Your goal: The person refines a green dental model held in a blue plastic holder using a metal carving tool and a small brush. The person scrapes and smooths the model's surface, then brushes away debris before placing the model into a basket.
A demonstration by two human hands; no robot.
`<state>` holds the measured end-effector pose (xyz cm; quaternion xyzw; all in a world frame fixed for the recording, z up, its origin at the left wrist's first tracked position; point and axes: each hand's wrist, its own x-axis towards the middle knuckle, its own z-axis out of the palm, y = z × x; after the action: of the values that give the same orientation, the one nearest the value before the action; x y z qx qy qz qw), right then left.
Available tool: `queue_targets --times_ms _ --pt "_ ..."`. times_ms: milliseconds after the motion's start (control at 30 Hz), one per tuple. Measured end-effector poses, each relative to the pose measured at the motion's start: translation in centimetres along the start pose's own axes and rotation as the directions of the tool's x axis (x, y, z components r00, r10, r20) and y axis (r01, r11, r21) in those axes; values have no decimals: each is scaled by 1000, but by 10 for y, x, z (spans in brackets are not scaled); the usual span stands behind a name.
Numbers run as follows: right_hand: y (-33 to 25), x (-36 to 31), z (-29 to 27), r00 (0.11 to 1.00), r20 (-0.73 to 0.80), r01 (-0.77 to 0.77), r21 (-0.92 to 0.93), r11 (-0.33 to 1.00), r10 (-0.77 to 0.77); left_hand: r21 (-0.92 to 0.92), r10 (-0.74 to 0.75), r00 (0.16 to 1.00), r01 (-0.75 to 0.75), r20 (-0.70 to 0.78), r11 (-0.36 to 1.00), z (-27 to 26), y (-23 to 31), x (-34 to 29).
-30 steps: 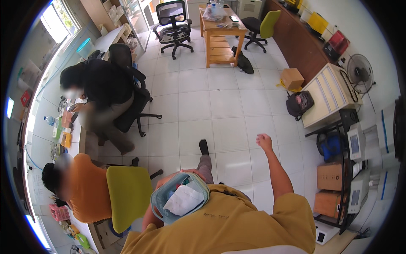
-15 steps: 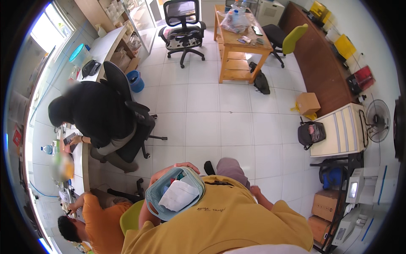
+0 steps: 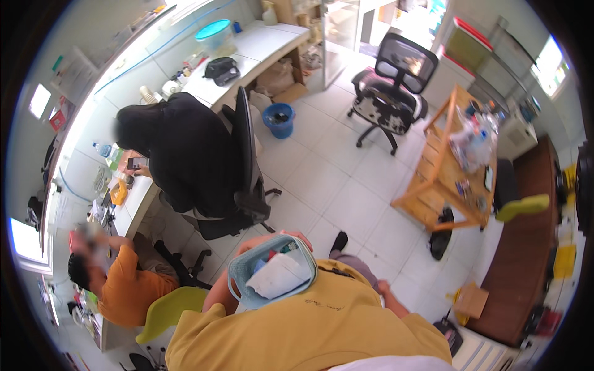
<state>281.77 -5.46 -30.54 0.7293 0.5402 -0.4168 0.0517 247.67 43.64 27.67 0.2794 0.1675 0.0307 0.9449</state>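
Observation:
A light-blue plastic basket [image 3: 246, 272] rests against the front of my yellow shirt. My left forearm runs along its left side, and my left hand [image 3: 302, 238] curls round its far rim, closed on it. Inside lie a white sheet of paper or cloth [image 3: 279, 276] and some small red, blue and green items, which I cannot make out well. My right hand [image 3: 385, 289] hangs low at my right side, away from the basket; its fingers are too small and turned away to read.
A person in black [image 3: 192, 148] sits on an office chair at the white counter [image 3: 257, 46], holding a phone [image 3: 135, 162]. Nearer sits a person in orange [image 3: 133, 287], beside a green chair [image 3: 170, 309]. Ahead are a blue bucket [image 3: 278, 120], a mesh-backed chair [image 3: 396, 93] and a wooden table [image 3: 433, 179].
My view has turned left, so the room has swung rightward and the counter with the seated people shows more fully. The basket stays held against me in my left arm.

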Motion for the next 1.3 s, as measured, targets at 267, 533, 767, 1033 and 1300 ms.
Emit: queue_targets --times_ms 267,533,767,1033,1300 --pt "-66 218 -604 761 -523 208 758 619 384 12 195 967 -196 -161 981 -4 107 100" --pt "-239 334 -764 873 -488 437 761 479 -22 36 193 957 -190 -217 981 -82 257 220" --pt "-344 366 -851 915 -397 401 867 297 -76 124 252 908 -223 -335 967 -107 413 301" --pt "-314 497 -933 897 -441 405 828 387 5 174 262 856 -205 -445 963 -158 547 420" --pt "-253 619 -1123 846 -531 443 753 487 52 191 232 905 -172 -357 966 -226 700 599"
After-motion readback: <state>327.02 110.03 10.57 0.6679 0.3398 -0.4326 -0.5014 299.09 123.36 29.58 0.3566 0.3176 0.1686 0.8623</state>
